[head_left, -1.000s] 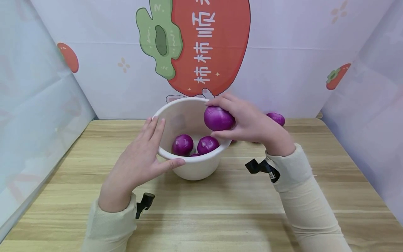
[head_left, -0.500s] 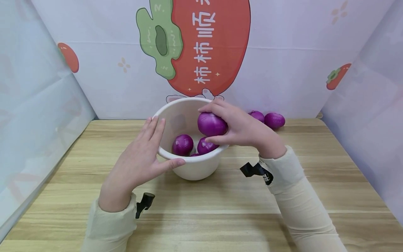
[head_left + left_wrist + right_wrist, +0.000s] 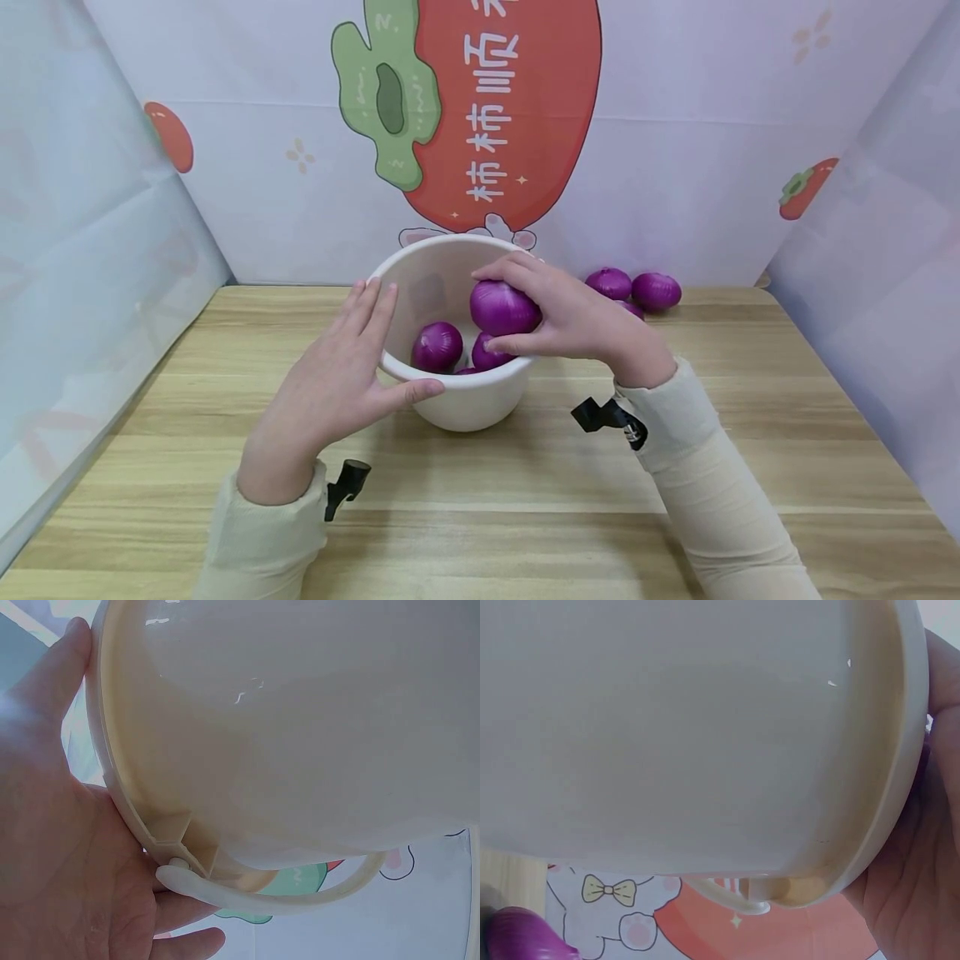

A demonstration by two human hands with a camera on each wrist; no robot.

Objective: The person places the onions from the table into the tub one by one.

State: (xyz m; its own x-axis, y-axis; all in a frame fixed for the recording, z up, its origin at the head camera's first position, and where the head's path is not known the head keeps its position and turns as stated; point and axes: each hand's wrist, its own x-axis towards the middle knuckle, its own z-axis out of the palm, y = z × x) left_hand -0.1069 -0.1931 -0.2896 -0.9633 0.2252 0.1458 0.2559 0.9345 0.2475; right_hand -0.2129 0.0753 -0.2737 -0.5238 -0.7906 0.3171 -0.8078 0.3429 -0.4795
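Observation:
A white bucket stands on the table with several purple onions inside, one onion at its left. The left hand rests against the bucket's left rim, fingers straight and thumb over the front edge. In the left wrist view that hand lies along the rim, beside the handle. Over the right part of the opening, the right hand grips a purple onion between fingers and thumb. The right wrist view shows the right hand at the rim, the onion mostly hidden.
Behind and right of the bucket, several onions lie on the wooden table, among them one onion near the back edge. A printed cloth backdrop rises behind, with cloth walls on both sides.
The right hand has moved left and down with its onion, further over the bucket's opening. More of the onions behind it show. The left hand has kept its place on the rim.

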